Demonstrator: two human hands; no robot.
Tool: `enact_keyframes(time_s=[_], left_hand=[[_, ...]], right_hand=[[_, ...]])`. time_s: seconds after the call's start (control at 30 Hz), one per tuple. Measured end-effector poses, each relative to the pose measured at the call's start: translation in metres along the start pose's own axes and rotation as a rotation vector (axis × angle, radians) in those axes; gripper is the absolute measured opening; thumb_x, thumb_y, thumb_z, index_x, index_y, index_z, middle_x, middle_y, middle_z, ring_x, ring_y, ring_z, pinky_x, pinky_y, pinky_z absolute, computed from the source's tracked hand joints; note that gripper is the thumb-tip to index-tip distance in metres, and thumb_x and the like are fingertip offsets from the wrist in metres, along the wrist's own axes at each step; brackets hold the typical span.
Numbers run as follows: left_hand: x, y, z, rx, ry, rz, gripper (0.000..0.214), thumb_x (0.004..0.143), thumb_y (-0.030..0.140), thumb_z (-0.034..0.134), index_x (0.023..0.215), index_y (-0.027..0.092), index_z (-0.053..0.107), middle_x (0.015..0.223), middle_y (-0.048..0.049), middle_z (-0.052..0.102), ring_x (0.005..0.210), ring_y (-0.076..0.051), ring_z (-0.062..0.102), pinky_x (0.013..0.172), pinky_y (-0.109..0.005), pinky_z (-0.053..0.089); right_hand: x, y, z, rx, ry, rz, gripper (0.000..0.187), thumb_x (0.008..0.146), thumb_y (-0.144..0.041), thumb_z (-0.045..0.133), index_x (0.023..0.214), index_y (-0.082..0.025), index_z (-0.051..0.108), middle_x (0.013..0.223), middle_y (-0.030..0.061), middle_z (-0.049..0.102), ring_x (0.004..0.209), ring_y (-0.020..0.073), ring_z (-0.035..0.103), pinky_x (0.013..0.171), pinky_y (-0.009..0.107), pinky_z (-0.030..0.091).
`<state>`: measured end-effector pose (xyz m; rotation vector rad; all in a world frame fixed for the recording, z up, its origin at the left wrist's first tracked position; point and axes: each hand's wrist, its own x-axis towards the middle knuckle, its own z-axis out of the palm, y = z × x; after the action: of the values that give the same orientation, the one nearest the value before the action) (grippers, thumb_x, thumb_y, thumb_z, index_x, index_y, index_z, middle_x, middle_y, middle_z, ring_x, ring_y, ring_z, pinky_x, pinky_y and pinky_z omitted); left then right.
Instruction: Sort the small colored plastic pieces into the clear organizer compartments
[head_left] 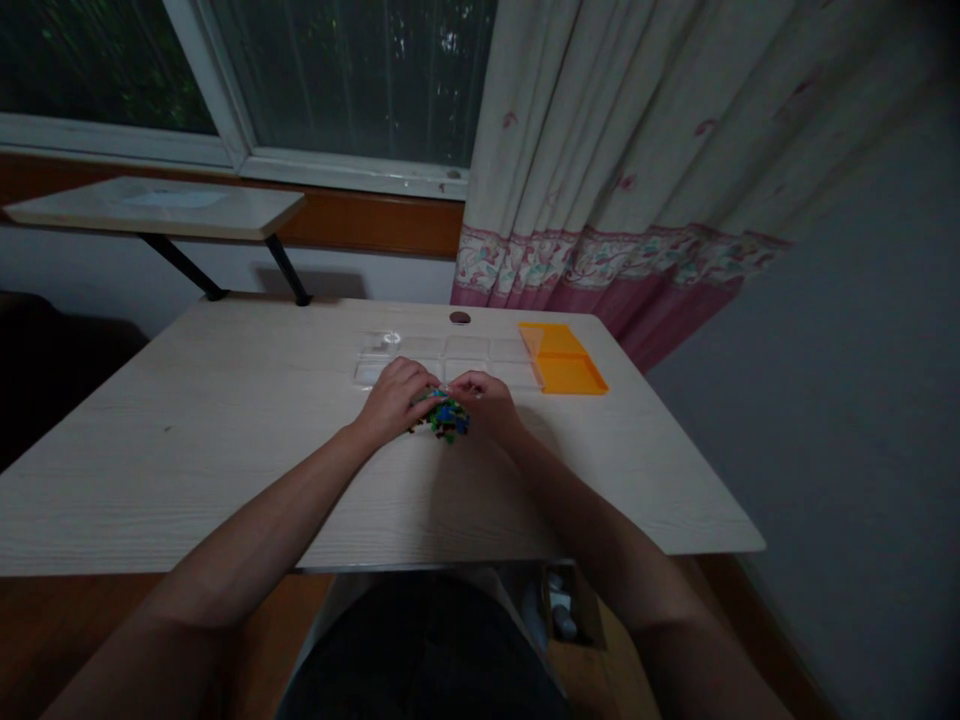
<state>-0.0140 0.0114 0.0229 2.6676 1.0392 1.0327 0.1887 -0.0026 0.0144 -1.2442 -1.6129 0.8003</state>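
A small heap of tiny blue, green and dark brown pieces (448,416) lies on the table between my hands; each piece is too small to name. My left hand (399,398) rests at the heap's left side, its thumb apart from the bent fingers and touching the edge of the pile. On the right, my right hand (487,402) has its fingers curled together over the heap's upper edge, and what they pinch, if anything, is hidden. Just behind both hands sits a clear plastic tray (469,347) with several square compartments, partly covered by my fingers.
An orange plastic case (568,372) adjoins the clear tray's right end. A dark round object (460,318) lies near the table's back edge. At the back left stands a raised shelf (225,215) on black legs. The wooden table (225,450) ends before my lap.
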Motion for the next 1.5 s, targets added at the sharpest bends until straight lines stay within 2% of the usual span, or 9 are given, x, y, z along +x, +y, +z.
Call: enact_keyframes(time_s=[0.17,0.3,0.4,0.53,0.8,1.03,1.27,1.5], left_hand=[[0.0,-0.002,0.0,0.004,-0.016,-0.005,0.027,0.095,0.045,0.057,0.101,0.024,0.072,0.096,-0.0073,0.065,0.1,-0.025,0.055,0.092,-0.04,0.042],[0.0,-0.007,0.0,0.003,0.032,-0.01,0.027,0.095,0.046,0.058,0.096,0.024,0.073,0.091,-0.0059,0.066,0.096,-0.023,0.055,0.091,-0.039,0.042],[-0.001,-0.016,0.001,0.006,0.109,-0.074,0.025,0.094,0.045,0.06,0.093,0.024,0.073,0.09,-0.0055,0.067,0.095,-0.023,0.056,0.091,-0.04,0.043],[-0.002,-0.026,0.001,0.013,0.202,-0.15,0.023,0.093,0.042,0.063,0.089,0.022,0.072,0.088,-0.0054,0.068,0.094,-0.023,0.057,0.091,-0.041,0.044],[-0.001,-0.034,0.0,0.061,0.256,-0.252,0.023,0.092,0.04,0.062,0.083,0.021,0.069,0.087,-0.0058,0.067,0.094,-0.024,0.057,0.089,-0.041,0.044],[-0.002,-0.041,0.005,0.081,0.253,-0.272,0.024,0.093,0.041,0.06,0.083,0.021,0.069,0.087,-0.006,0.068,0.093,-0.025,0.057,0.089,-0.04,0.043],[-0.003,-0.043,0.005,0.107,0.275,-0.289,0.02,0.09,0.04,0.064,0.083,0.021,0.068,0.087,-0.006,0.067,0.094,-0.026,0.056,0.089,-0.041,0.044],[-0.004,-0.044,0.004,0.139,0.257,-0.327,0.015,0.089,0.034,0.063,0.086,0.021,0.07,0.09,-0.0066,0.067,0.095,-0.027,0.056,0.089,-0.041,0.044]], right_hand=[[-0.001,-0.002,0.002,0.023,-0.035,0.039,0.024,0.078,-0.045,0.07,0.074,-0.021,0.073,0.067,-0.0007,0.067,0.062,0.0129,0.055,0.058,0.024,0.043],[0.001,0.003,-0.001,-0.142,0.033,-0.058,0.018,0.084,-0.037,0.066,0.078,-0.022,0.076,0.077,0.0018,0.072,0.074,0.0158,0.061,0.071,0.027,0.047],[0.003,0.007,-0.006,-0.324,0.047,-0.175,0.017,0.089,-0.031,0.063,0.083,-0.022,0.077,0.082,0.0033,0.074,0.084,0.0177,0.063,0.083,0.03,0.047],[0.004,0.012,-0.009,-0.522,-0.034,-0.319,0.015,0.091,-0.026,0.064,0.088,-0.02,0.077,0.09,0.0049,0.076,0.089,0.018,0.062,0.091,0.032,0.042],[-0.002,0.008,-0.01,-0.783,-0.221,-0.369,0.021,0.09,-0.026,0.066,0.109,-0.027,0.075,0.107,0.0047,0.071,0.104,0.022,0.052,0.089,0.035,0.032],[-0.004,0.001,-0.012,-0.845,-0.259,-0.379,0.025,0.091,-0.024,0.064,0.113,-0.031,0.074,0.111,0.0053,0.067,0.106,0.0229,0.049,0.09,0.037,0.031],[-0.004,-0.001,-0.009,-0.875,-0.255,-0.394,0.016,0.09,-0.025,0.065,0.102,-0.026,0.075,0.108,0.0062,0.067,0.106,0.0242,0.049,0.09,0.038,0.031],[-0.004,0.002,-0.009,-0.869,-0.245,-0.393,0.015,0.092,-0.029,0.063,0.102,-0.025,0.073,0.107,0.0064,0.069,0.106,0.024,0.05,0.091,0.038,0.03]])
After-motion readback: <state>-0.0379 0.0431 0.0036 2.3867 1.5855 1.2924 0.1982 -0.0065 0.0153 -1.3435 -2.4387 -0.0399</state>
